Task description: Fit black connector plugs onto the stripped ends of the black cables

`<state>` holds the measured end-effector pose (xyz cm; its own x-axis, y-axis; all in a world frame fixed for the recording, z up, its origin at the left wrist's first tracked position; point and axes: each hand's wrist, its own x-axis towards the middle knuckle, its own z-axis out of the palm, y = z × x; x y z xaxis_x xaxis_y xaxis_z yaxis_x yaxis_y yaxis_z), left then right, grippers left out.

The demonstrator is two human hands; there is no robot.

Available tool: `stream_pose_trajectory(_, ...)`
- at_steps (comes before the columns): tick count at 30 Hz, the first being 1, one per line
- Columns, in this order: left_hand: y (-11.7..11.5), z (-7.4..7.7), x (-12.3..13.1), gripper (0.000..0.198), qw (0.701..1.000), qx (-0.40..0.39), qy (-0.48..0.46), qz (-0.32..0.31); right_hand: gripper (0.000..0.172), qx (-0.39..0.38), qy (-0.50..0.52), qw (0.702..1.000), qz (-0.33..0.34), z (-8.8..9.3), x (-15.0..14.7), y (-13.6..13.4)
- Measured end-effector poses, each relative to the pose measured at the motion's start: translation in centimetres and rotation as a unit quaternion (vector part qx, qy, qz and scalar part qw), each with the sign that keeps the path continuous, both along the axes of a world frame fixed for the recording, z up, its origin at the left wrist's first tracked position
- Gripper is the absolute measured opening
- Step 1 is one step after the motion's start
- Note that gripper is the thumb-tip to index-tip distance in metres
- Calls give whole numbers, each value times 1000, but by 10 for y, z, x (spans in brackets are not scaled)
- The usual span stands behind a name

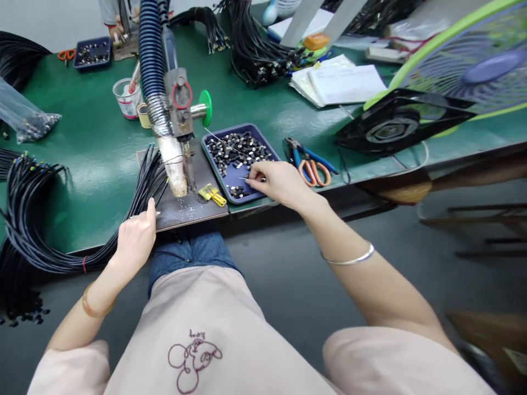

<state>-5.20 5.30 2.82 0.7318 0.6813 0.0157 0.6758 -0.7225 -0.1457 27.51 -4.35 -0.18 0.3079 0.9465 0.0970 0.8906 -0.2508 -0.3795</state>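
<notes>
My right hand [275,184] is over the near right part of a blue tray [263,131] of small black connectors [242,149], its fingers pinched on something thin and pale. My left hand [138,230] rests by the near edge of a dark board [206,214], beside a bundle of black cables [142,184]. Its fingers are curled, with the index finger and thumb near a small pale tip; what they hold is mostly hidden. Between my hands, a soldering tool [188,164] points down beside a hose [152,55] with a white end. A yellow piece [213,195] lies on the board.
Pliers [315,156] and orange-handled scissors [315,173] lie right of the tray. A green fan [486,71] and papers [346,83] are farther right. A plastic cup [127,99] and tape roll [144,116] stand behind the hose. Another person's hand [117,32] shows at the back left.
</notes>
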Motion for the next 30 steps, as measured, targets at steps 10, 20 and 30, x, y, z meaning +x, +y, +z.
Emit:
stream_pose_trajectory(10, -21, -16, -14, 32, 950, -221, -133, -177, 9, 52, -51, 994, -82, 22, 15, -19)
stream_pose_trajectory(20, -30, -7, 46, 24, 668, -689, -215, -179, 9, 33, -38, 999, -17, -1, 0, 6)
stream_pose_trajectory(30, -38, -37, 44, 33, 420, -661, -598, 175, 9, 55, -38, 998, -22, -3, -13, -7)
